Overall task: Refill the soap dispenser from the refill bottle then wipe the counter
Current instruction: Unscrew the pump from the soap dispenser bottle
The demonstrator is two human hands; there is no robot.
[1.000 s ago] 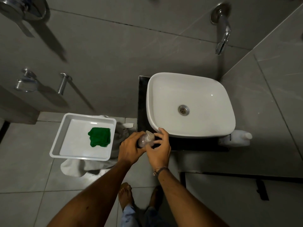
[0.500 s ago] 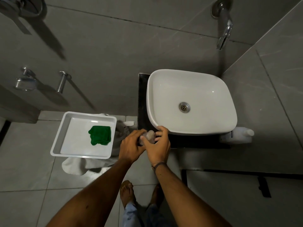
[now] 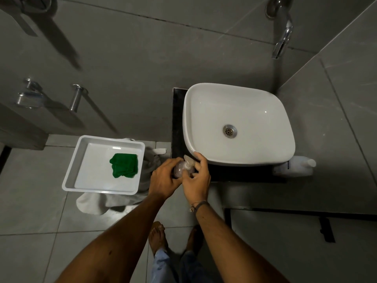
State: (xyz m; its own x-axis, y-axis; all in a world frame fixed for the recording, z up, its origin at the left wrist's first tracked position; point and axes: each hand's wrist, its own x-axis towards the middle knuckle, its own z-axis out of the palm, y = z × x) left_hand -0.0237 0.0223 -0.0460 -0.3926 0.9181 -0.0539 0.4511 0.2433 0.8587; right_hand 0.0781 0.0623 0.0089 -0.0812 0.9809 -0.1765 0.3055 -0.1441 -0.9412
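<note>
The soap dispenser (image 3: 182, 170), a small clear rounded bottle with a pale pump head, sits at the front left corner of the dark bench (image 3: 224, 172), enclosed between both sets of fingers. The left hand (image 3: 164, 180) wraps the body from its left side, fingers clenched around it; the right hand (image 3: 196, 180) cups the pump from the right, fingertips grasping the collar. It looks like light, smooth plastic, likely slippery if soapy, so the firmest hold is low on the body while the other hand twists the ribbed neck. The white refill bottle (image 3: 293, 166) lies well beyond the right hand's fingers, past the glossy ceramic basin (image 3: 255, 152). A soft green cloth (image 3: 124, 165) rests in a rigid white tray (image 3: 81, 158) beyond the left hand's knuckles.
</note>
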